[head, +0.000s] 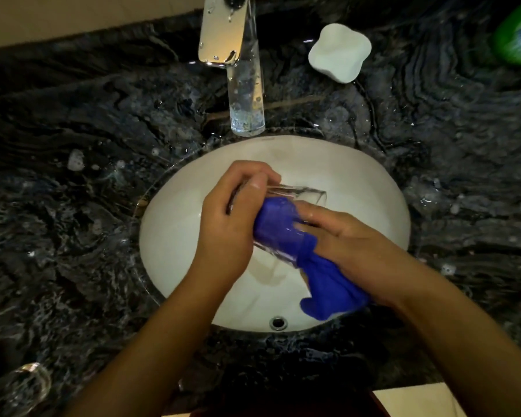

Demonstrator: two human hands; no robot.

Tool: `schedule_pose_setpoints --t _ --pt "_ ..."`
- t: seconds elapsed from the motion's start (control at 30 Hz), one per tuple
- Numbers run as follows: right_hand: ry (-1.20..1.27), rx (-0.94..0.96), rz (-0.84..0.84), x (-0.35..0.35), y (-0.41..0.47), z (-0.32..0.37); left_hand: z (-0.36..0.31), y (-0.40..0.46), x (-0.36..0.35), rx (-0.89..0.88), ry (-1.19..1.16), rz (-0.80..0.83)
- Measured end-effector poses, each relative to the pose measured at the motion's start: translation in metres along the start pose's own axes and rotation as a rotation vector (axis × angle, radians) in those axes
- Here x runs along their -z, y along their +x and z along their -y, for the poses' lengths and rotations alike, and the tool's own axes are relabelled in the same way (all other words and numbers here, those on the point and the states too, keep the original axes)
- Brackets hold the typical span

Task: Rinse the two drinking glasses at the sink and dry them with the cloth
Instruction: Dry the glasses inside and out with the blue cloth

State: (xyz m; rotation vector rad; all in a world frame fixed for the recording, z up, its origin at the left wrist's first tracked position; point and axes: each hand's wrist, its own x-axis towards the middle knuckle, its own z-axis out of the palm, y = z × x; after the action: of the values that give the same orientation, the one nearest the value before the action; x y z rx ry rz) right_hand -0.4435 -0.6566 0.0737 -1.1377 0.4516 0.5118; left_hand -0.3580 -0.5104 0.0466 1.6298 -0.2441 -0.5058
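Over the white sink basin (181, 206), my left hand (232, 218) grips a clear drinking glass (301, 195) that lies tilted on its side, mouth toward the lower right. A blue cloth (328, 284) is stuffed into that glass, and my right hand (349, 239) holds the cloth with fingers pushed into the mouth; the rest of the cloth hangs below my right wrist. A second clear glass (24, 383) stands on the counter at the lower left corner, apart from both hands.
A chrome faucet (223, 31) rises behind the basin with a clear column below its spout. A white soap dish (340, 52) and a green bottle (518, 37) sit on the wet dark marble counter (73, 121). The overflow hole (278, 322) is at the basin's near wall.
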Motion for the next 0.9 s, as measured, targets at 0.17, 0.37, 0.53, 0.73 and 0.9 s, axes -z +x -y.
schedule_pose_setpoints --t 0.17,0.37,0.53,0.73,0.9 --pt "-0.807 0.332 0.066 0.016 0.011 0.024 -0.019 0.007 0.000 0.088 -0.113 -0.027" --pt "-1.550 0.531 0.084 0.014 0.012 0.049 -0.042 0.010 0.006 0.300 -0.103 0.015" --pt "-1.412 0.760 -0.074 0.014 0.013 0.036 -0.055 0.017 0.016 0.247 -0.076 0.043" --pt "-0.477 0.499 -0.066 0.012 0.001 0.038 -0.064 0.017 0.021 0.084 0.025 0.165" --pt "0.433 0.227 -0.012 -0.017 -0.009 0.048 -0.070 0.005 0.012 -0.182 -0.082 0.139"
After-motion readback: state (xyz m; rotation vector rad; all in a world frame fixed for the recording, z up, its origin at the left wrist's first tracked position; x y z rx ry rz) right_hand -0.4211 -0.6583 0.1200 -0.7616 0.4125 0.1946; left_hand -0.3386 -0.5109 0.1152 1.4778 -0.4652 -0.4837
